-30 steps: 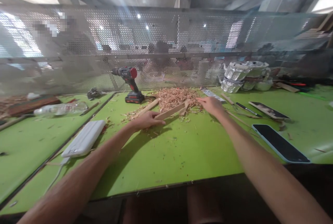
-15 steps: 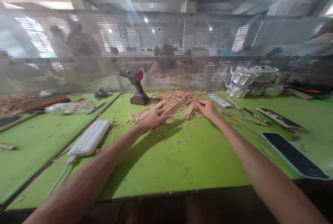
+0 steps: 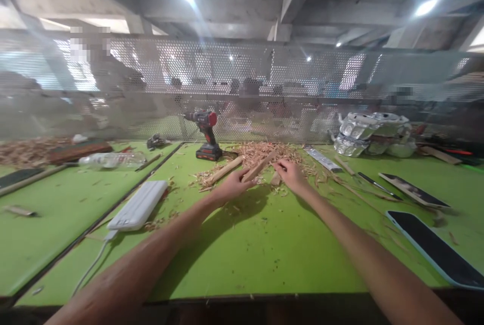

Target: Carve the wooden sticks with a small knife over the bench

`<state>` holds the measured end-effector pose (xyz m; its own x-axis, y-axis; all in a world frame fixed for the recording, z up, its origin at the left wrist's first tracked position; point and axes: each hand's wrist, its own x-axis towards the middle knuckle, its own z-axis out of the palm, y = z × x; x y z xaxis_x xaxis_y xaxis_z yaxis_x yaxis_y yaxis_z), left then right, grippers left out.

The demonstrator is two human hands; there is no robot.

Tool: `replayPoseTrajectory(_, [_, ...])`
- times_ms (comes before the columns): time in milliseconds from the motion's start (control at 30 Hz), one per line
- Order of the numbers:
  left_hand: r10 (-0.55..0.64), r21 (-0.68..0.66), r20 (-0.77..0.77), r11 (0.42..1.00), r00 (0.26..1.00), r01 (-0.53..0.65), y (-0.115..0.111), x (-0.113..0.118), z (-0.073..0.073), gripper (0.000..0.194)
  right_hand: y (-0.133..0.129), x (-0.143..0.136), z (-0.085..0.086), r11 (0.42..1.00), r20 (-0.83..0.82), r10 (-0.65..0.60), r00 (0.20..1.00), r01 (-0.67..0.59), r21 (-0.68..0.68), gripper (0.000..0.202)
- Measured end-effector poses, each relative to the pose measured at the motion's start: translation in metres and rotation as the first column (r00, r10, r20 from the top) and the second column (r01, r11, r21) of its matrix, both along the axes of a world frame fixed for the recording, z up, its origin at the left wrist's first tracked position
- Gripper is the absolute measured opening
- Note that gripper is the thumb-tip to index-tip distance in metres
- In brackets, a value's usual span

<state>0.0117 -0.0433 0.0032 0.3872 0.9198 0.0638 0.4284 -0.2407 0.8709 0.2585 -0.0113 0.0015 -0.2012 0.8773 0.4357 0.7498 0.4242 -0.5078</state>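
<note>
My left hand (image 3: pixel 233 184) is closed around the near end of a flat wooden strip (image 3: pixel 260 165), which slants away to the upper right over a heap of wood shavings (image 3: pixel 251 151). My right hand (image 3: pixel 292 175) is beside the strip with its fingers curled together near the strip's right edge. Whether those fingertips pinch anything is too small to tell. Partly under the right hand, a short wooden piece (image 3: pixel 276 179) lies on the green tabletop (image 3: pixel 264 244). Left of the strip rests another wooden stick (image 3: pixel 226 170) among the shavings.
Behind the left hand stands a cordless drill (image 3: pixel 206 133). A white power bank (image 3: pixel 138 205) with a cable lies at left, near a plastic bottle (image 3: pixel 113 159). On the right are a metal ruler-like bar (image 3: pixel 322 157), a phone (image 3: pixel 434 247) and foil-like silvery objects (image 3: pixel 372 133). Perforated screen (image 3: pixel 302 88) behind.
My right hand has moved left, closer to the wooden strip, and now covers part of the short piece. My left hand keeps its hold. The whole view has tipped slightly upward.
</note>
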Motion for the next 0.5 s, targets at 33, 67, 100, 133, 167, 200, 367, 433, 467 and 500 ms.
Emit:
replayPoseTrajectory(33, [-0.019, -0.002, 0.016, 1.000, 1.000, 0.019, -0.001, 0.001, 0.000, 0.062, -0.004, -0.008, 0.000, 1.000, 0.029, 0.009, 1.000, -0.008, -0.017, 0.045])
replayPoseTrajectory(67, [-0.039, -0.007, 0.034, 0.999, 0.999, 0.040, -0.002, 0.001, 0.000, 0.063, -0.008, -0.014, 0.000, 0.999, 0.067, 0.019, 0.998, -0.017, -0.033, 0.045])
replayPoseTrajectory(100, [-0.060, -0.014, 0.051, 0.998, 0.997, 0.061, -0.002, 0.002, 0.000, 0.064, -0.012, -0.020, 0.000, 0.999, 0.115, 0.028, 0.993, -0.023, -0.043, 0.046])
replayPoseTrajectory(133, [-0.076, -0.024, 0.068, 0.997, 0.995, 0.078, -0.002, 0.002, -0.001, 0.065, -0.015, -0.024, 0.001, 0.999, 0.167, 0.033, 0.985, -0.025, -0.046, 0.047])
replayPoseTrajectory(167, [-0.085, -0.039, 0.083, 0.995, 0.993, 0.089, -0.001, 0.002, -0.002, 0.068, -0.018, -0.027, 0.002, 0.999, 0.218, 0.034, 0.975, -0.025, -0.044, 0.049])
replayPoseTrajectory(200, [-0.084, -0.057, 0.098, 0.994, 0.992, 0.090, 0.000, 0.002, -0.003, 0.070, -0.020, -0.030, 0.003, 0.999, 0.263, 0.029, 0.964, -0.021, -0.035, 0.050])
replayPoseTrajectory(367, [-0.046, -0.094, 0.185, 0.994, 0.982, 0.064, 0.003, 0.003, -0.008, 0.068, -0.025, -0.035, 0.005, 0.999, 0.403, -0.046, 0.914, 0.039, 0.026, 0.050])
replayPoseTrajectory(433, [-0.055, -0.077, 0.192, 0.994, 0.980, 0.071, 0.002, 0.004, -0.007, 0.063, -0.026, -0.037, 0.006, 0.998, 0.461, -0.060, 0.885, 0.067, 0.001, 0.045])
replayPoseTrajectory(467, [-0.058, -0.067, 0.185, 0.995, 0.981, 0.071, 0.000, 0.006, -0.007, 0.059, -0.028, -0.039, 0.006, 0.996, 0.493, -0.074, 0.867, 0.091, -0.010, 0.043])
replayPoseTrajectory(500, [-0.058, -0.057, 0.176, 0.996, 0.983, 0.069, -0.002, 0.007, -0.006, 0.056, -0.029, -0.040, 0.007, 0.992, 0.525, -0.100, 0.845, 0.124, -0.009, 0.042])
